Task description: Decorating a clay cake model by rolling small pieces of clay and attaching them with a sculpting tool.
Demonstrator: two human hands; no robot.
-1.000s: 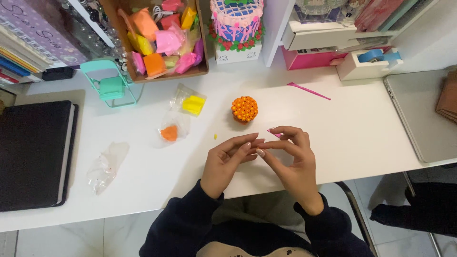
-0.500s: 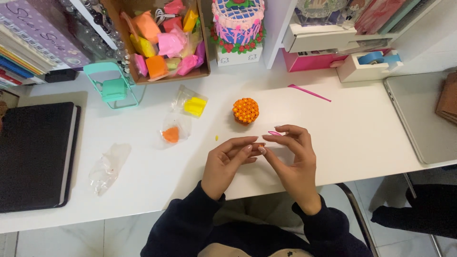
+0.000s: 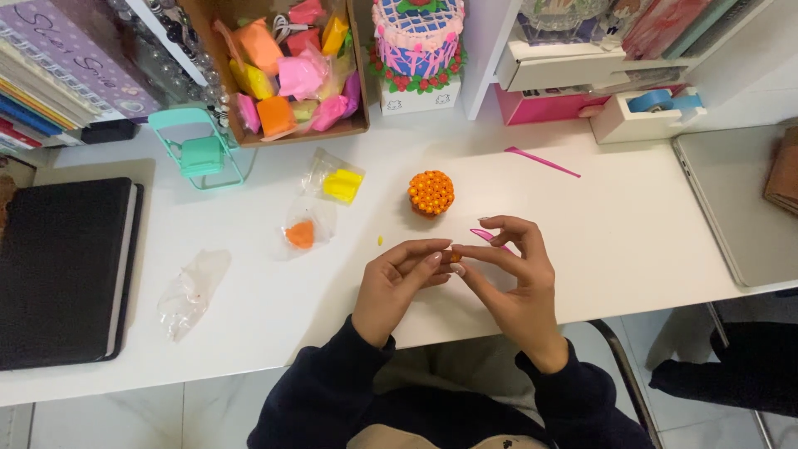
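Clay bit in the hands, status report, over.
Left hand and right hand pinch a small orange clay bit between fingertips. Orange studded ball sits just beyond. Pink tool lies by right fingers. Nothing blocking.

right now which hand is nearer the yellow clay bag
Left. The left hand lies below and slightly right of the yellow clay bag, while the right hand sits farther right, beyond the orange ball.
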